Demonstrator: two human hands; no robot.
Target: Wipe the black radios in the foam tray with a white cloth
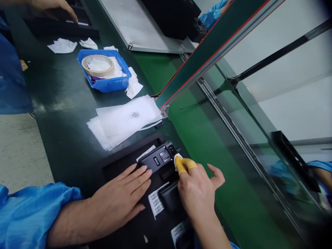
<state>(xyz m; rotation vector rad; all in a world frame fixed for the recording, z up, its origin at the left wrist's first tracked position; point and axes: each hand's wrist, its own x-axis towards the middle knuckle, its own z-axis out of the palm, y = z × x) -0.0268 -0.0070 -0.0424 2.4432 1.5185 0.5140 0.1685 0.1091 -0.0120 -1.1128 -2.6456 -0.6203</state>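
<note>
**Me:** Near the front edge of the tabletop [64,103], on the black tray [121,166]. My left hand [121,200] lies flat and released, palm down on the tray, fingertips touching the near end of the black handset [159,159]. My right hand [197,190] pinches a small white wipe [177,162] between two yellow-capped fingers [181,167], pressed to the handset's right end.

**Partner:** Risks?

**Me:** As I judge it, the handset is only steadied, not gripped. A hard rub could skid it left under my fingertips or tip it out of its seat. The wipe is tiny; it could slip from the pinch and leave the finger cot dragging on the face.

**Partner:** Anything close by?

**Me:** A second dark unit [169,200] sits just under my right wrist, with barcode labels [155,204] beside it. A dropped wrist could scuff them.

**Partner:** Room to move?

**Me:** Tight to the right: the green conveyor belt [207,138] runs just beside the tray, its metal rail [233,135] beyond. Ahead, a stack of white sheets [124,121] lies near the tray's far edge; the blue bin [109,83] with a tape roll [98,65] stands further off. Another person's hand [54,7] works far up the tabletop, well apart. The left side has open dark surface, then the tabletop edge drops to the floor.
</note>
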